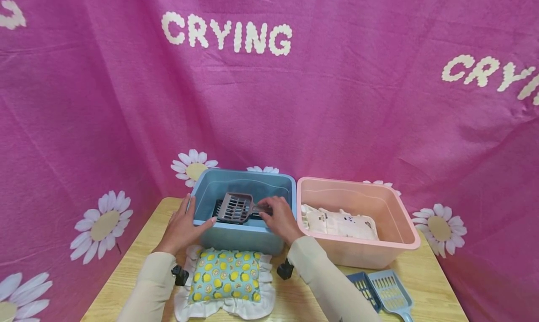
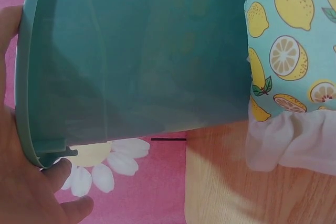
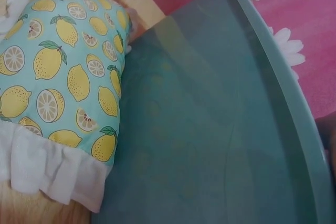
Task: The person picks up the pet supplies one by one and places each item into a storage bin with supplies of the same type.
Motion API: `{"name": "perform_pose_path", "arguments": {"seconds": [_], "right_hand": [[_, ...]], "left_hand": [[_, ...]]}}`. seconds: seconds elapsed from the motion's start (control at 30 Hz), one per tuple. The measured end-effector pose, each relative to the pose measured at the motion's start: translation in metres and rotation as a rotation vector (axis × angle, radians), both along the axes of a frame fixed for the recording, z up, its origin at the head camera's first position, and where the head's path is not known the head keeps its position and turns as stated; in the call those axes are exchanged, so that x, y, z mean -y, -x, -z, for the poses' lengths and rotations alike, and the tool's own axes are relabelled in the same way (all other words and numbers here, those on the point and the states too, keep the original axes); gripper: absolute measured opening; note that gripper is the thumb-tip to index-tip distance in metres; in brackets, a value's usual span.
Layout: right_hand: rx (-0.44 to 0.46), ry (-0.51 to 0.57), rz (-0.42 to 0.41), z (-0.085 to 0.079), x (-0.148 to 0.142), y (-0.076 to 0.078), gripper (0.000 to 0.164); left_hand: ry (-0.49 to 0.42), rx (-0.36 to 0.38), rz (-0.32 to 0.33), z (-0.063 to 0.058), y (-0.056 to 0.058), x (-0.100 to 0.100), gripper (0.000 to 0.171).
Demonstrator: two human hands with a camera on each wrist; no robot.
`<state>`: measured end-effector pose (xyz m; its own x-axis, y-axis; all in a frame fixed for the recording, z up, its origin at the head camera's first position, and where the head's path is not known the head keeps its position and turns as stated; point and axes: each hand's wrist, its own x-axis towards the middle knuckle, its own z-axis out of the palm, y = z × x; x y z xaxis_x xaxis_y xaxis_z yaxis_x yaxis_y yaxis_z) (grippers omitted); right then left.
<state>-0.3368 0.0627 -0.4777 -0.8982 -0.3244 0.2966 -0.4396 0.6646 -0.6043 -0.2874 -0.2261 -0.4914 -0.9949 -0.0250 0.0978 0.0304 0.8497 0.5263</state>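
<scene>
our two hands work at the blue box (image 1: 242,237). our left hand (image 1: 181,229) is at its near left corner, not clenched, only touching the rim with thumb and fingers rather straight. our right hand (image 1: 282,219) is grasping the brown scoop (image 1: 237,209) by its handle, pinched between thumb and fingers. this scoop is within the blue box, close to the front wall, with its slotted head pointing to the left. below it appears the edge of a black thing (image 1: 216,208), maybe one more scoop; we cannot tell if the two are touching.

to do this step well, in our judgement, we should pinch the handle firmly but without force, because it is narrow and the wide head may turn. the head is best held level and clear of the rim, so that it does not catch there or drag the black thing. a light press of our left hand would help the box to stand quiet.

just in front, on the wooden table (image 1: 134,275), lies the lemon cushion (image 1: 227,275). at the right stands the pink box (image 1: 345,252), with a pale cushion (image 1: 341,224) inside. before it lie a dark blue scoop (image 1: 365,287) and a light blue scoop (image 1: 389,291), side by side. behind all hangs a pink curtain (image 1: 337,125).
</scene>
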Motion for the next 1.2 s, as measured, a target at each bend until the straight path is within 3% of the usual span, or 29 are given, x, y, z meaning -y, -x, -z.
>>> {"name": "perform_pose_path", "arguments": {"seconds": [0.43, 0.9, 1.2], "right_hand": [[0.058, -0.006, -0.065, 0.0023, -0.0003, -0.0015, 0.028], [0.001, -0.075, -0.105, 0.0023, 0.0006, 0.0001, 0.028], [0.04, -0.11, -0.087, -0.0022, 0.0, -0.0036, 0.048]], "left_hand": [[0.007, 0.003, -0.005, 0.0032, -0.0003, -0.0003, 0.111], [-0.002, 0.011, -0.006, -0.0023, -0.0018, 0.0001, 0.109], [0.0, 0.012, -0.007, -0.0019, -0.0011, -0.0004, 0.109]]}}
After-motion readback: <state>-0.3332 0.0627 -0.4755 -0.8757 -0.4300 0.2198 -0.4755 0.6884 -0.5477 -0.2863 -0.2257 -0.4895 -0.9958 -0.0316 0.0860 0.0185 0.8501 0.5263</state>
